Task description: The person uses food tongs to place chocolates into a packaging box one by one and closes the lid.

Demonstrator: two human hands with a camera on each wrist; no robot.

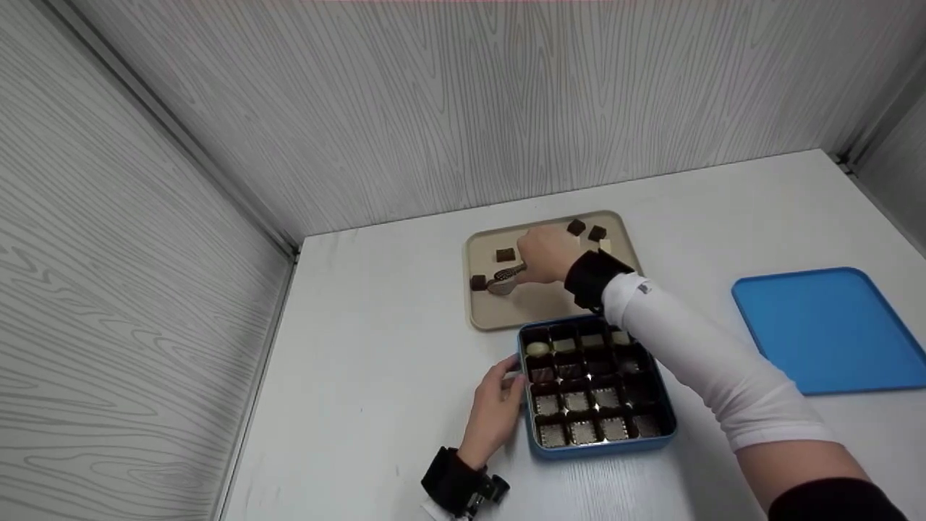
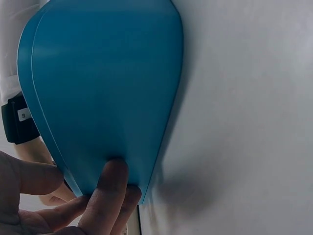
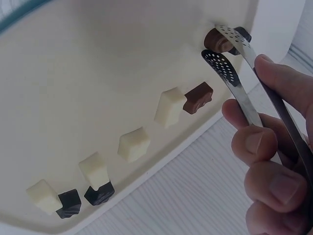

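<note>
We see the right hand (image 1: 548, 252) reaching far across the table (image 1: 391, 311), fingers wrapped round a pair of metal tongs (image 3: 244, 93). The tongs are slim and shiny, with flat perforated tips, and those tips sit on either side of a round brown chocolate (image 3: 216, 40) at the left edge of the beige tray (image 1: 550, 307). From the wrist view the chocolate looks glossy and milk-brown, pinched between the tips.

Scattered on that tray we spot more pieces: pale cubes, dark cubes and one brown square just beside a white one (image 3: 170, 106).

Nearer to us lies the blue box (image 1: 600, 445), square with rounded corners, its dark insert split into small compartments. The far rows hold chocolates, light and dark; the near rows show bare gold foil cups.

The left hand (image 1: 495, 412) rests against the box's left wall, fingers fairly straight, pressing on the blue side rather than wrapping it.

Well off to the right lies the blue lid (image 1: 832, 329), flat on the table.
</note>
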